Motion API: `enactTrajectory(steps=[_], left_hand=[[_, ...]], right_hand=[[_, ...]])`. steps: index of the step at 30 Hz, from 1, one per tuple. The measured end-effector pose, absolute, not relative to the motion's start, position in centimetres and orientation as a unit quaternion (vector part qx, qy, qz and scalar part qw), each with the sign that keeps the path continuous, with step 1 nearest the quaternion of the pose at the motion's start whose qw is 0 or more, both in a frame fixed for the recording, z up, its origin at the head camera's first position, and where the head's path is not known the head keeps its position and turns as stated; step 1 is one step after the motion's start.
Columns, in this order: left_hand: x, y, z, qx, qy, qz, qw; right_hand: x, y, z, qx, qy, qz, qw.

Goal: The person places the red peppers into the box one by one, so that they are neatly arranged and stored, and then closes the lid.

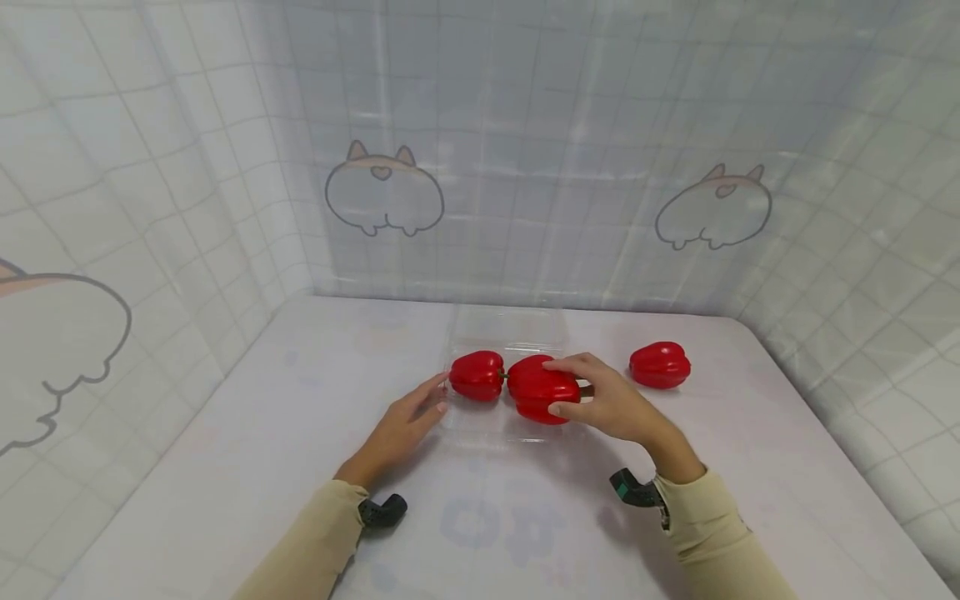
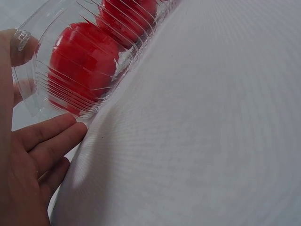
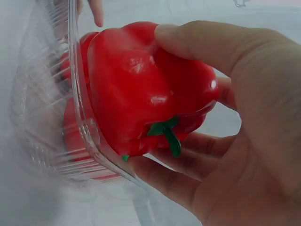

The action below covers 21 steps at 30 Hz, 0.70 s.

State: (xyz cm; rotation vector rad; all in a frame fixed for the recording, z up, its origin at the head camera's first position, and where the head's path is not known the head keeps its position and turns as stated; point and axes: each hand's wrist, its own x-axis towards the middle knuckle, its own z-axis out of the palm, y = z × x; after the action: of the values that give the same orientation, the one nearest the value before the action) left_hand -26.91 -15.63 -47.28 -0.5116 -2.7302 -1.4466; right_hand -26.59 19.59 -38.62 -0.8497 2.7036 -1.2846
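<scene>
A clear plastic clamshell box [image 1: 480, 432] stands on the table with its lid [image 1: 510, 323] folded back. Inside, at the left, lies a red bell pepper [image 1: 476, 377]; another red pepper [image 1: 525, 367] sits beside it, partly covered in the head view. My right hand [image 1: 621, 404] grips a third red pepper [image 3: 141, 89] between thumb and fingers, its green stem toward the palm, over the box's right end and overlapping the rim. At the left end, my left hand [image 1: 403, 423] has its fingers extended along the box wall [image 2: 70, 101], with the thumb near the front corner.
One more red pepper [image 1: 660, 365] lies on the white table [image 1: 300, 417], right of the box. Tiled-pattern sheeting [image 1: 525, 208] with cartoon drawings encloses the back and both sides. Each wrist carries a dark camera mount [image 1: 384, 511].
</scene>
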Motion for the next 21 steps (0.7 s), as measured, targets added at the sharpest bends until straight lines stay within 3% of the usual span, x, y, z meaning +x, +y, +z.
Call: enactTrajectory(steps=[21], left_hand=[[-26.7,-15.6,-46.9,-0.167,-0.87,-0.464,0.004]], right_hand=[[-25.7,18.1,-38.5,-0.242,0.907,-0.346,0.015]])
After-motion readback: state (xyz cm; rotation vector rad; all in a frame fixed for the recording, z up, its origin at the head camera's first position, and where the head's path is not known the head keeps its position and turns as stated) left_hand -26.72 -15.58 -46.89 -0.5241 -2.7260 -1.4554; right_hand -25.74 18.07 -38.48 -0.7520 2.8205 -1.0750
